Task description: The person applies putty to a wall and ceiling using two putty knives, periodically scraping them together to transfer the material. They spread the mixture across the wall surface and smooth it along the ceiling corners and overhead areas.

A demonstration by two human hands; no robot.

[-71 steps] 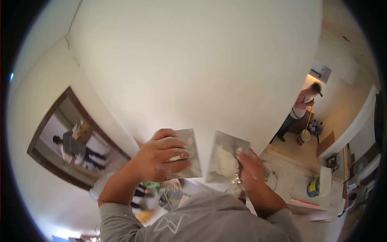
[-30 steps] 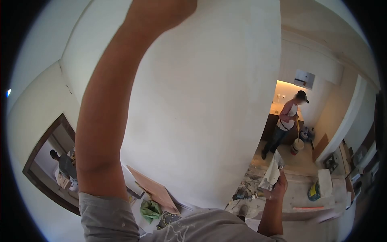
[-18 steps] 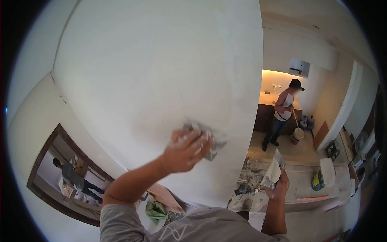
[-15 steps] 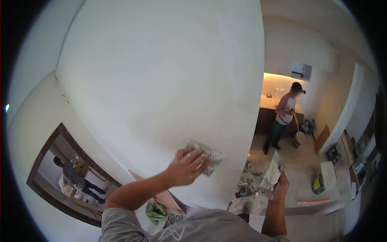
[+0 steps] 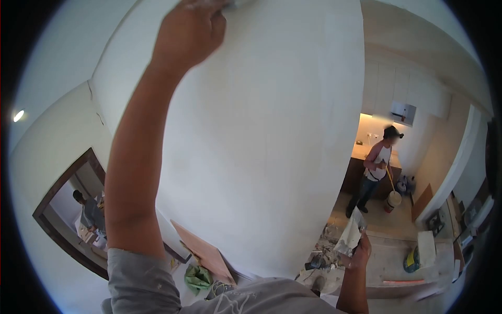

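My left hand (image 5: 192,29) is raised to the top of the view against the white wall (image 5: 266,141). Its fingers are closed on a flat metal blade (image 5: 243,4), which is mostly cut off by the upper edge. Lower right, my right hand (image 5: 360,251) grips a wide putty knife (image 5: 351,233) by its handle. Whitish paste covers much of that blade, which points upward, away from the wall's right edge.
Debris (image 5: 327,251) lies on the floor beyond the wall's edge. A person (image 5: 376,165) stands by a bucket (image 5: 392,201). Another person (image 5: 93,214) shows in the framed opening. A board (image 5: 206,251) and green bag (image 5: 197,278) lie below the wall.
My left hand has swept up and left along the wall with its blade, from low on the wall to the upper edge. The view has shifted slightly; my right hand still holds the putty knife.
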